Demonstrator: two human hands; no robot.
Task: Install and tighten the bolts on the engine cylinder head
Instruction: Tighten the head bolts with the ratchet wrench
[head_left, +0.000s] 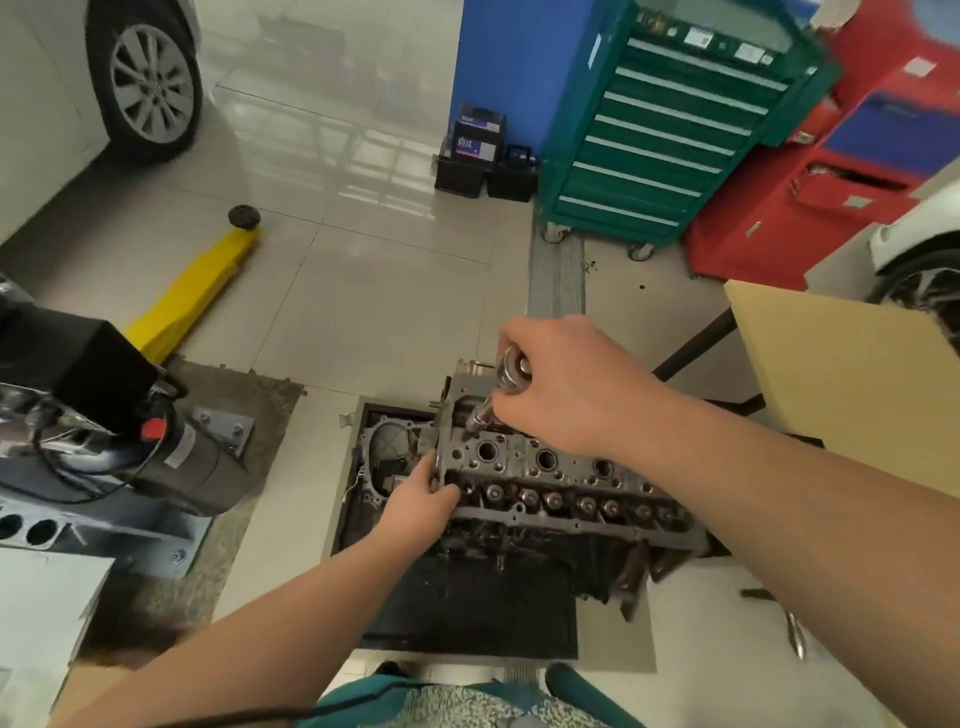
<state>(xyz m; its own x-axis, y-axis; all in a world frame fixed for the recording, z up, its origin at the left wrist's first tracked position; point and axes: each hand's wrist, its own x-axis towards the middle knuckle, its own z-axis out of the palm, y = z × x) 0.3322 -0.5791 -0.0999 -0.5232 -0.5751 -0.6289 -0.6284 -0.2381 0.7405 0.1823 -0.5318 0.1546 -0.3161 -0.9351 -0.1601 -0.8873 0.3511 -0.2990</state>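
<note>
Left hand (422, 501): grips the left end of the cylinder head (550, 480), lower centre of frame.
Right hand (563, 384): clenched on a ratchet (511, 371), its socket down at the head's far-left corner.
Around: green tool cabinet (670, 130) upper right, yellow lift arm (192, 291) left, cardboard box (841, 369) right.

Bare floor (374, 291) beyond the cylinder head (545, 467) lies open; cardboard box (841, 374) crowds its right

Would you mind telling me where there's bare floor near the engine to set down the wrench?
Bare tile lies beyond the engine, between the yellow lift arm and the floor grate. The black mat around the engine is crowded with parts.
</note>
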